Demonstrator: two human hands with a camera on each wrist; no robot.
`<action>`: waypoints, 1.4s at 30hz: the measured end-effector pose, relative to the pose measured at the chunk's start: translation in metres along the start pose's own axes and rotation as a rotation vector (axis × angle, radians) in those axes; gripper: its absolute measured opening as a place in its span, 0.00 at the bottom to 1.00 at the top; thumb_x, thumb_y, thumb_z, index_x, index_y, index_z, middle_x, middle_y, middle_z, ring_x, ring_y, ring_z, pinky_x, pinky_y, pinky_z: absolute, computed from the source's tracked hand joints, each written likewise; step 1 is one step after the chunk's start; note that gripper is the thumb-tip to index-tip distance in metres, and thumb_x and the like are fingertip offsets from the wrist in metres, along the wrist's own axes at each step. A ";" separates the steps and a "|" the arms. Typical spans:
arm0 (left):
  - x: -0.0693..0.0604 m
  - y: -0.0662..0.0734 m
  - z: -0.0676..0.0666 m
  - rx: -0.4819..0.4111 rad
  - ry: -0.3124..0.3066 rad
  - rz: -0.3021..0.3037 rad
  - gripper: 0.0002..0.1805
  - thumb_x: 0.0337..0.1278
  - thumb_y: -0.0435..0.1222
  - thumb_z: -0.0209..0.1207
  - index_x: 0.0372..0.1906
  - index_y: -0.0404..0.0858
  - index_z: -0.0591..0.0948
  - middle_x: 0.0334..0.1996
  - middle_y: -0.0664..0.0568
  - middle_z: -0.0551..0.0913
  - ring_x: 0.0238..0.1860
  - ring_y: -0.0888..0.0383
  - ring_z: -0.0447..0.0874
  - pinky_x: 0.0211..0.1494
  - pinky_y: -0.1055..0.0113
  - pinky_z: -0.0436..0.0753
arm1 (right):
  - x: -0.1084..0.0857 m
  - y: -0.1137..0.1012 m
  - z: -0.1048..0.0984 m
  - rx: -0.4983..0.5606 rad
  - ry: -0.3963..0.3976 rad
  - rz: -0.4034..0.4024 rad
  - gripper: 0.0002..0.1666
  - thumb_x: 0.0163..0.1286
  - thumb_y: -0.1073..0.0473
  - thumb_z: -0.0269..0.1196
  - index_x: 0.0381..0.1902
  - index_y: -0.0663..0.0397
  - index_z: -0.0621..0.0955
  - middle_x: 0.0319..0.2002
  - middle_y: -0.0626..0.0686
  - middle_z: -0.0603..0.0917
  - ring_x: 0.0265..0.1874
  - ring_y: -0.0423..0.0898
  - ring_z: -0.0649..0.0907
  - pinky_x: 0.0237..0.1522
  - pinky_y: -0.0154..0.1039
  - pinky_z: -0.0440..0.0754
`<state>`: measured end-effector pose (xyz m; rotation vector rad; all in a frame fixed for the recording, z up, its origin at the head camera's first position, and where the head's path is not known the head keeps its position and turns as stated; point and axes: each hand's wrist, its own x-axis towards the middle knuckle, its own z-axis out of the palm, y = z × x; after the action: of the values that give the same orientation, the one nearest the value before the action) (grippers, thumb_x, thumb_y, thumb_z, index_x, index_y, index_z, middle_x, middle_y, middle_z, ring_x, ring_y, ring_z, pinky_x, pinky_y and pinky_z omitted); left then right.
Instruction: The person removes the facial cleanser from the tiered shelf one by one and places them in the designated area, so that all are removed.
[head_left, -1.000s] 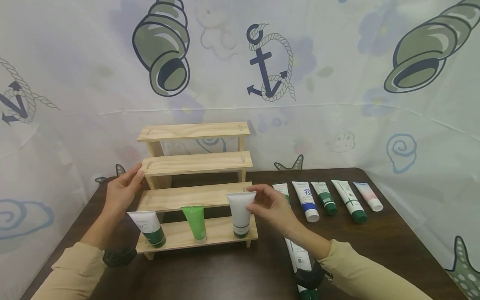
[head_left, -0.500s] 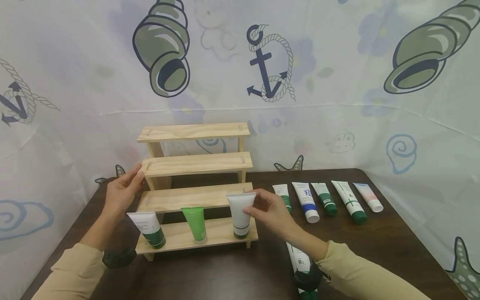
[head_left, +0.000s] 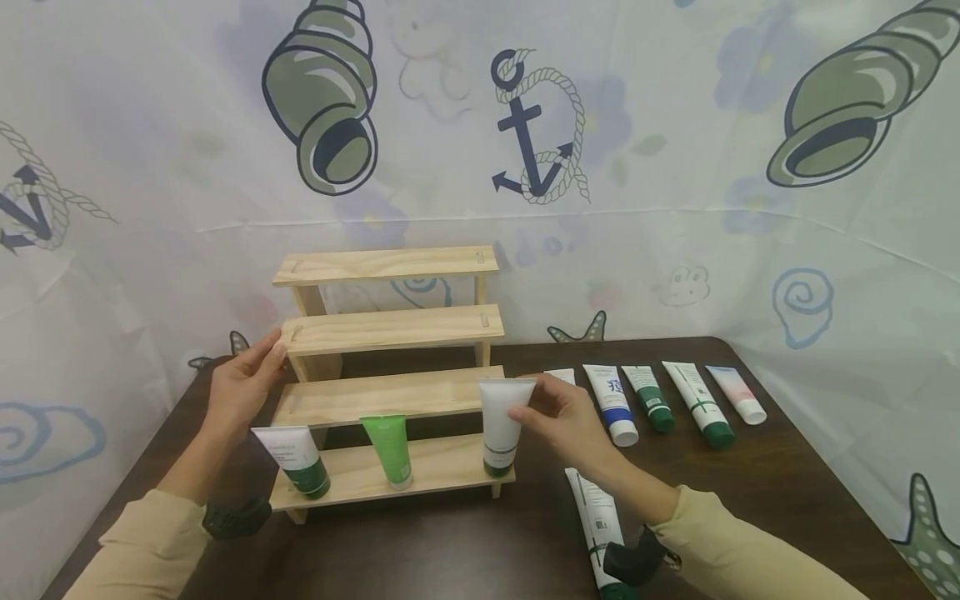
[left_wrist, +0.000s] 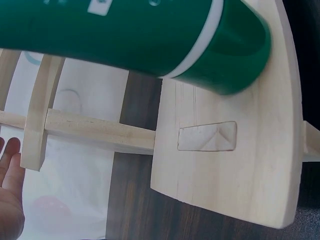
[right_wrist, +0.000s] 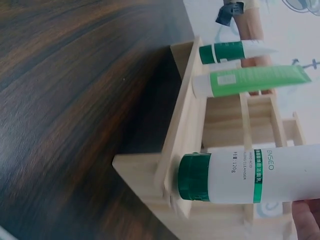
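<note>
1. At far left I have the left hand (head_left: 243,387), reaching up from a beige sleeve (head_left: 142,533) to the left end of the second board from the top on a stepped, four-board rack of pale wood (head_left: 393,329). Thumb and fingertips meet that end; whether they grip it or only steady it, I cannot tell.
2. On the lowest board (head_left: 442,462), a white tube with a green lower half (head_left: 300,457) stands cap-down at the left end. I count it as done.
3. Near the middle, a bright green tube with a pale cap (head_left: 390,450) stands cap-down too, also done by my reckoning.
4. At the right end, a plain white tube with a dark green cap (head_left: 498,429) is upright, its cap seemingly on the board. I judge its placing nearly finished.
5. The right hand (head_left: 570,421) comes in from the right, thumb in front, pinching that tube near its top.
6. Further right, six tubes lie on the dark wooden table (head_left: 420,550), among them a blue-banded white tube (head_left: 611,404) and a pink tube (head_left: 737,393). I judge more remains than is done.
</note>
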<state>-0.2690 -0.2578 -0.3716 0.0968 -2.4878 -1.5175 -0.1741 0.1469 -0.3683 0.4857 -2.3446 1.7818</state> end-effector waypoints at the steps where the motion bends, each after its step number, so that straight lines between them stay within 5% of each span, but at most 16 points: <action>1: 0.000 0.000 0.000 0.004 0.002 -0.001 0.32 0.65 0.53 0.48 0.69 0.41 0.63 0.66 0.40 0.64 0.51 0.72 0.77 0.49 0.81 0.76 | -0.001 0.000 -0.003 -0.012 0.013 0.008 0.18 0.59 0.63 0.67 0.47 0.59 0.80 0.45 0.59 0.83 0.40 0.49 0.82 0.40 0.34 0.83; 6: -0.001 0.000 0.000 0.002 -0.004 -0.001 0.33 0.65 0.53 0.49 0.69 0.41 0.63 0.67 0.40 0.64 0.53 0.70 0.77 0.50 0.80 0.76 | -0.006 0.002 -0.022 -0.055 0.069 -0.017 0.14 0.60 0.64 0.66 0.44 0.62 0.80 0.42 0.60 0.83 0.36 0.43 0.82 0.34 0.32 0.81; 10: -0.001 -0.002 -0.001 -0.024 -0.001 0.037 0.33 0.65 0.52 0.49 0.68 0.39 0.63 0.66 0.38 0.63 0.47 0.79 0.76 0.46 0.85 0.76 | -0.011 0.003 -0.038 -0.060 0.105 -0.029 0.12 0.60 0.65 0.65 0.42 0.63 0.79 0.40 0.59 0.83 0.34 0.41 0.82 0.32 0.32 0.81; 14: 0.000 -0.003 -0.002 -0.045 0.004 0.060 0.33 0.64 0.51 0.51 0.68 0.38 0.64 0.66 0.37 0.62 0.40 0.85 0.73 0.42 0.88 0.75 | -0.017 0.007 -0.055 -0.059 0.146 0.005 0.12 0.61 0.65 0.65 0.43 0.64 0.79 0.37 0.52 0.82 0.30 0.38 0.81 0.29 0.30 0.80; 26: -0.001 -0.004 -0.002 -0.010 0.000 0.039 0.33 0.65 0.52 0.49 0.69 0.40 0.63 0.65 0.36 0.64 0.44 0.81 0.76 0.43 0.86 0.76 | -0.039 0.015 -0.106 -0.141 0.239 0.153 0.19 0.64 0.60 0.63 0.49 0.68 0.76 0.34 0.35 0.80 0.35 0.35 0.79 0.35 0.32 0.81; 34: -0.001 -0.001 -0.002 0.025 -0.017 0.000 0.33 0.65 0.54 0.47 0.70 0.41 0.62 0.66 0.38 0.63 0.60 0.57 0.74 0.53 0.75 0.75 | -0.055 0.031 -0.127 -0.241 0.178 0.335 0.27 0.67 0.53 0.60 0.56 0.69 0.73 0.45 0.59 0.79 0.38 0.39 0.77 0.39 0.32 0.82; 42: 0.001 -0.001 0.000 0.009 -0.015 0.018 0.33 0.65 0.53 0.47 0.69 0.40 0.62 0.66 0.37 0.64 0.58 0.64 0.76 0.50 0.80 0.76 | -0.069 0.055 -0.139 -0.189 0.057 0.512 0.32 0.69 0.51 0.58 0.59 0.73 0.69 0.50 0.63 0.80 0.42 0.44 0.82 0.44 0.40 0.83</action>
<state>-0.2702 -0.2587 -0.3722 0.0647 -2.5006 -1.5060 -0.1384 0.3043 -0.4011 -0.2123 -2.7311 1.6884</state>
